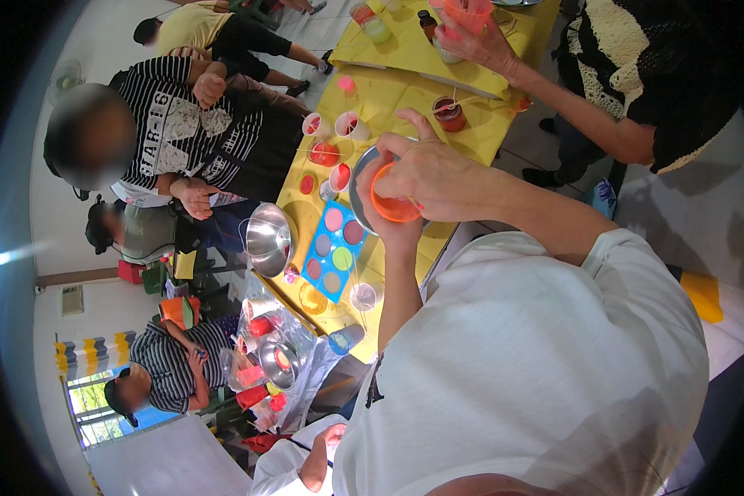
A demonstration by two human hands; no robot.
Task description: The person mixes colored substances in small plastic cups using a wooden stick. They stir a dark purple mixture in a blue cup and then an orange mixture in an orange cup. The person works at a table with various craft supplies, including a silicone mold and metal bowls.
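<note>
My left hand (400, 234) is wrapped around an orange plastic cup (395, 214), its mouth tilted towards me. Over that cup reaches my right hand (431, 177), with curled fingers at the rim and partly inside; whether they grip something there is hidden. Behind both hands lies a metal bowl (358, 183), mostly covered by them. Close by on the yellow-covered table (403, 93) is a blue mould (313, 260) with several round cavities filled in pink, purple, green and grey. White cups (352, 125) with red contents and sticks stand beyond.
A steel bowl (269, 239) sits at the table edge. Nearby are a jar of dark red material (449, 115), a clear cup (364, 296) and a blue cup (346, 338). Another person's hand (480, 46) holds a pink cup (470, 15). Several people stand around.
</note>
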